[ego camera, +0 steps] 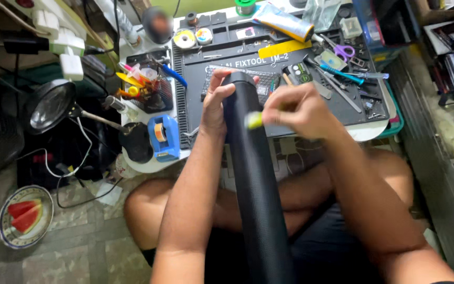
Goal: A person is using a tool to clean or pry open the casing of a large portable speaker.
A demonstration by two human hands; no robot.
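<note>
A long black textured cylinder [256, 184] runs from my lap up to the work mat, its far end near the mat's middle. My left hand [214, 102] wraps around its upper end from the left. My right hand [298, 108] sits against the cylinder's right side and pinches a small yellow-green tool [254, 120] whose tip touches the tube; motion blur hides its shape. Both forearms reach in over my crossed legs.
A dark repair mat [195, 63] on a small white table holds solder reels, purple-handled scissors [342, 51], a blue screwdriver, a tube and small parts. A blue tape dispenser [163, 138] and magnifier lamp [51, 105] stand left. A plate of watermelon [24, 216] lies on the floor.
</note>
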